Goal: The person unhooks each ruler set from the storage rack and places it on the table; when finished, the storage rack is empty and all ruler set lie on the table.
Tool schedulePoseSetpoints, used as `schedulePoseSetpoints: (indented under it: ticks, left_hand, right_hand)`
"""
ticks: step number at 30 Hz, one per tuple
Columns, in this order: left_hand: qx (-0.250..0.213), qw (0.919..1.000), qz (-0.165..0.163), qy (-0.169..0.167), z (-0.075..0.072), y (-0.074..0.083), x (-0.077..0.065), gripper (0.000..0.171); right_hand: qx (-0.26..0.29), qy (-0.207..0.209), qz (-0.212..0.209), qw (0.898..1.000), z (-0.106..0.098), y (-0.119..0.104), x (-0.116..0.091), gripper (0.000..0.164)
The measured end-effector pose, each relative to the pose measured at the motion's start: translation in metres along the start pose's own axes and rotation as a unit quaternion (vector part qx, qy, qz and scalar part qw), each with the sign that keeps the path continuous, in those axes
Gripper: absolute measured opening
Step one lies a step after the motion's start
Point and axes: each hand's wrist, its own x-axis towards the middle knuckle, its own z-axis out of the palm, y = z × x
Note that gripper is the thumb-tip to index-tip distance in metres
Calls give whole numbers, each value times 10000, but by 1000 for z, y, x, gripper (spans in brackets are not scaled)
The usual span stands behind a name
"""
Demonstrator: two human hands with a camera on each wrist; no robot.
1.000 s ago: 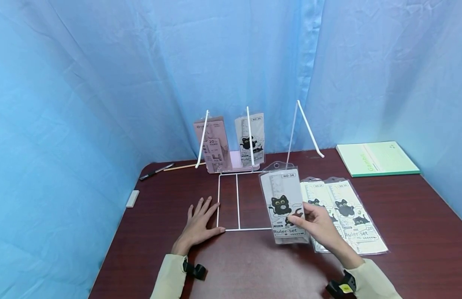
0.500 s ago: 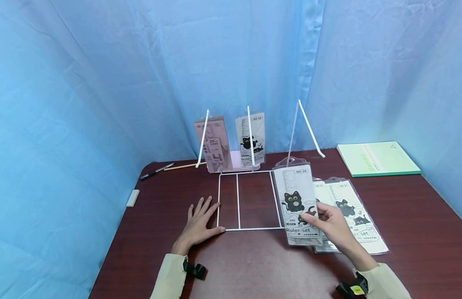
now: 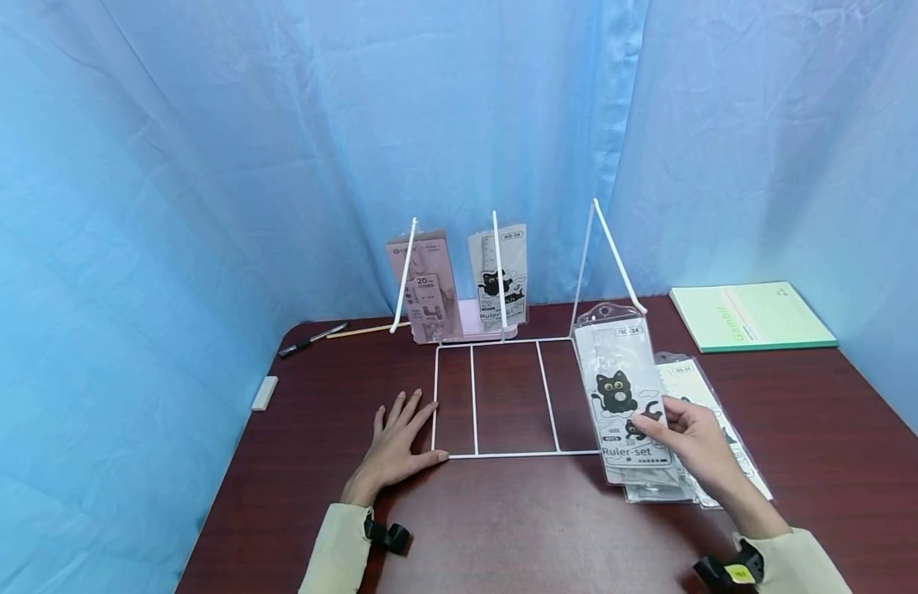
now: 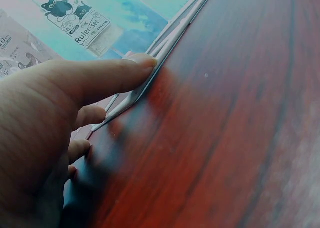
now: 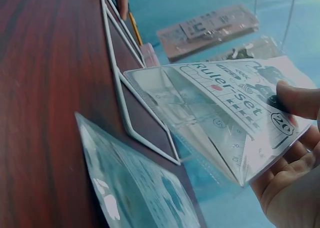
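My right hand (image 3: pixel 699 445) pinches a ruler-set pack (image 3: pixel 614 388) by its right side, thumb in front and fingers behind. The pack is upright, a little tilted, and its clear hang tab overlaps the tip of the right prong of the white wire display rack (image 3: pixel 496 454) in the head view. The right wrist view shows the clear rulers inside the held pack (image 5: pixel 200 123). My left hand (image 3: pixel 395 445) lies spread on the table, fingertips and thumb at the left edge of the rack's base. A ruler-set pack (image 3: pixel 512 276) hangs on the middle prong, a pink pack (image 3: pixel 426 289) on the left one.
More ruler-set packs (image 3: pixel 726 429) lie on the table at the right, partly hidden by my right hand. A green notepad (image 3: pixel 751 315) lies at the back right. At the left are a pen (image 3: pixel 310 340), a yellow stick (image 3: pixel 365 330) and a white eraser-like block (image 3: pixel 264 393).
My right hand has carried the ruler-set pack to the right and slightly up, to the tip of the rack's right prong. The left hand has stayed still.
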Motion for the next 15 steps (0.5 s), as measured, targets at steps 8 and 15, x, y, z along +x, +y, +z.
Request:
schedulePoseSetpoints:
  ticks: [8, 15]
  left_hand:
    - [-23, 10000, -28, 19, 0, 1, -1, 87]
    - [-16, 10000, -25, 27, 0, 0, -1, 87]
  right_hand:
    - [-510, 78, 269, 9983, -27, 5, 3, 20]
    - [-316, 33, 453, 9985, -52, 14, 4, 14]
